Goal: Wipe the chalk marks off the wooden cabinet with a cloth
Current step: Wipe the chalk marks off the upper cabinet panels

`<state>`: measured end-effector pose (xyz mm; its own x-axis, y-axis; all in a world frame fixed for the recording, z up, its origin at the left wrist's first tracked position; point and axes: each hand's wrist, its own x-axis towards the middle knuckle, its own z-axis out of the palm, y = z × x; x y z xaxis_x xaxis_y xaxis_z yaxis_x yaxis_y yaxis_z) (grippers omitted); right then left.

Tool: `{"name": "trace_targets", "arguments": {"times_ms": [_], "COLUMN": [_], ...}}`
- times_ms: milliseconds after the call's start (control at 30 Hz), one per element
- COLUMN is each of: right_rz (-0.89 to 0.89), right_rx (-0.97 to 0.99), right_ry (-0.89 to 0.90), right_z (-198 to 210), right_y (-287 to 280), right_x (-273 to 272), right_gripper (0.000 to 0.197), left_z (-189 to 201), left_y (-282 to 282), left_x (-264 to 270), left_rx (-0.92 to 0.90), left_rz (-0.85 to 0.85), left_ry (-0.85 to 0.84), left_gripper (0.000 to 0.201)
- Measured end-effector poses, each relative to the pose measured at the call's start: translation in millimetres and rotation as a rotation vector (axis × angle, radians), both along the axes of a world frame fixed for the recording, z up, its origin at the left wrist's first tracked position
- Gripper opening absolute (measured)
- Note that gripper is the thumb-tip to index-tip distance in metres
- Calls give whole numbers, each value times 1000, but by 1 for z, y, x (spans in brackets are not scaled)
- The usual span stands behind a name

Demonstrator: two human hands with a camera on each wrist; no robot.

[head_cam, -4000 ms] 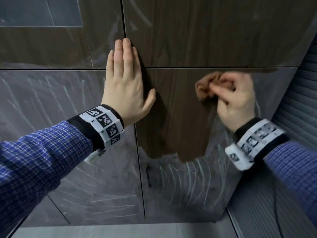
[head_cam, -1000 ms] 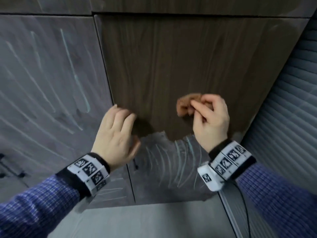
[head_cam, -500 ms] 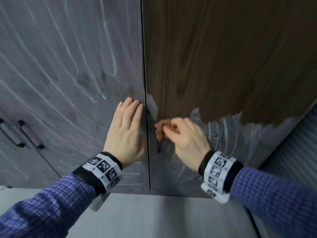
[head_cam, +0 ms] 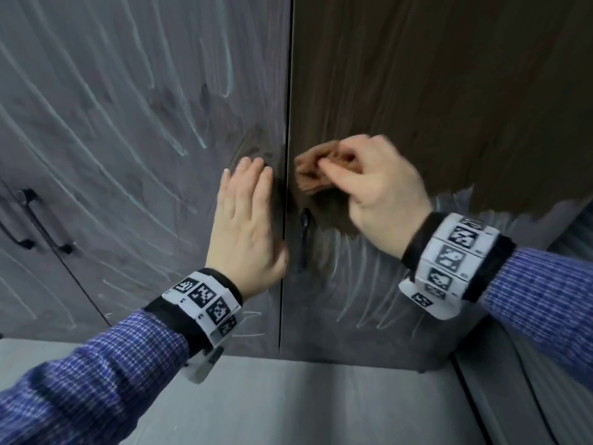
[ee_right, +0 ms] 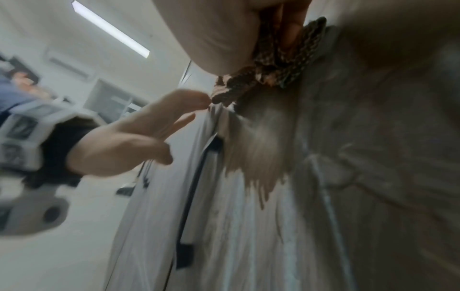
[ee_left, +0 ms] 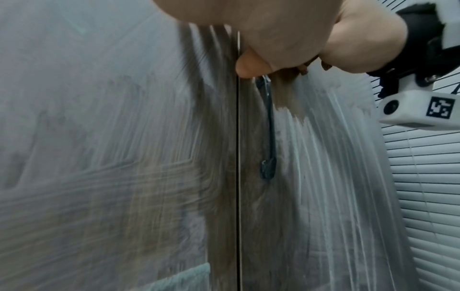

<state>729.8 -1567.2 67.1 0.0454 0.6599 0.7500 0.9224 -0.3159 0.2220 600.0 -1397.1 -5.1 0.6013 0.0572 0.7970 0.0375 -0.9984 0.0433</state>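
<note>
My right hand [head_cam: 362, 175] grips a bunched brown cloth [head_cam: 316, 173] and presses it on the right cabinet door [head_cam: 449, 91], just above its dark handle [head_cam: 304, 239]. That door shows bare dark wood over its upper part; pale chalk streaks [head_cam: 362, 284] cover its lower strip. My left hand [head_cam: 247, 213] lies flat with straight fingers on the left door [head_cam: 128, 123], close to the seam between the doors. The left door is grey with chalk smears and curved strokes. In the right wrist view the cloth [ee_right: 273, 65] sits under my fingers against the wood.
Another dark handle [head_cam: 35, 220] sits on a chalky door at the far left. A grey floor [head_cam: 288, 399] runs along the cabinet's foot. A ribbed grey shutter [head_cam: 571, 239] stands to the right of the cabinet.
The view dropped from the cabinet's upper part to its lower part. My right hand wiped down the right door to beside its handle. My left hand slid down and lies flat by the seam.
</note>
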Motion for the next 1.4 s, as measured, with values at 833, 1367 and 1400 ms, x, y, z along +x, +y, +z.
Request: {"name": "trace_targets", "arguments": {"times_ms": [833,1367,1400], "right_rz": [-102,-153,-137], "right_rx": [387,506,464], "right_ry": [269,15,103], "right_z": [-75,-41,-62], "right_y": [-66,-122,-119], "right_x": [38,67,70], "right_gripper": [18,27,26], "left_z": [-26,-44,-44], "left_y": [-57,-57,-56], "left_x": [32,32,32], "left_rx": [200,239,236], "left_rz": [128,218,225], "left_ry": [238,291,292], "left_gripper": [102,102,102]}}
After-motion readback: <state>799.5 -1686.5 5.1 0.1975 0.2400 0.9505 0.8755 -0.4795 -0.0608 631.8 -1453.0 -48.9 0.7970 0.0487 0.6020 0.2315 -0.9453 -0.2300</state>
